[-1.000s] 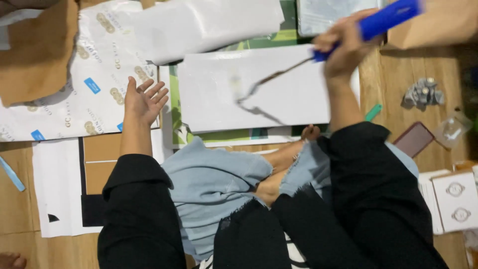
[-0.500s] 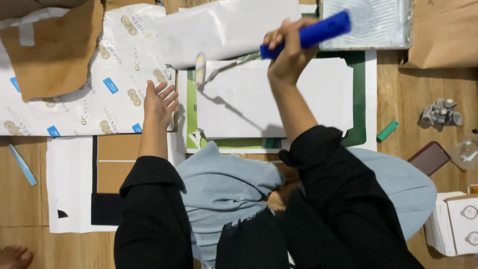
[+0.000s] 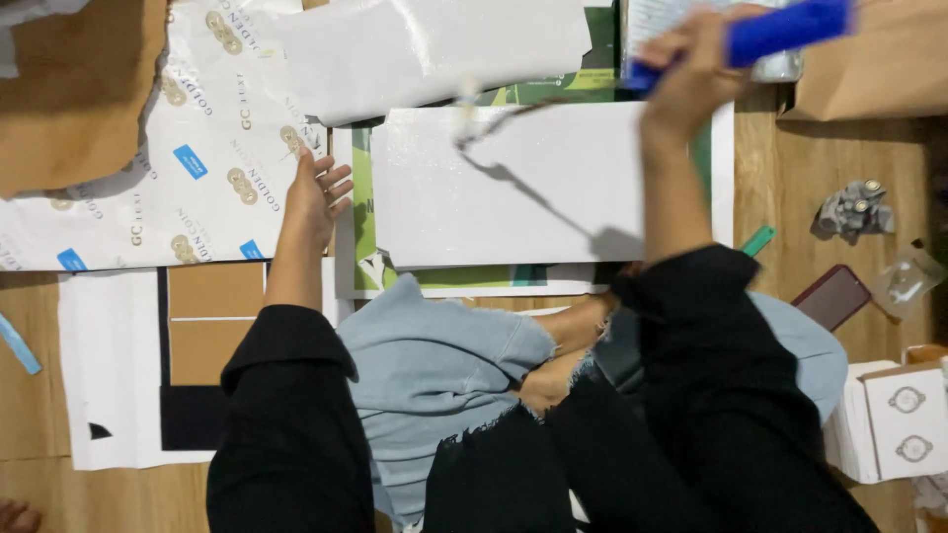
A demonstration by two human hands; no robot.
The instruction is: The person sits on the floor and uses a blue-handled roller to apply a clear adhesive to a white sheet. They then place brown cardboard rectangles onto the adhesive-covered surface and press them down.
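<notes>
Blue tool [image 3: 780,32] above white sheet's [image 3: 513,188] edge

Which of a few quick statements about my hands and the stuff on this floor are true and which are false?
1. The right hand grips a blue tool. True.
2. The left hand is a closed fist. False: it is open, fingers spread.
3. A dark phone lies on the wooden floor. True.
4. The white sheet lies under the green mat. False: it lies on top.
5. The left hand holds the crumpled grey thing. False: that thing lies apart, untouched.
</notes>
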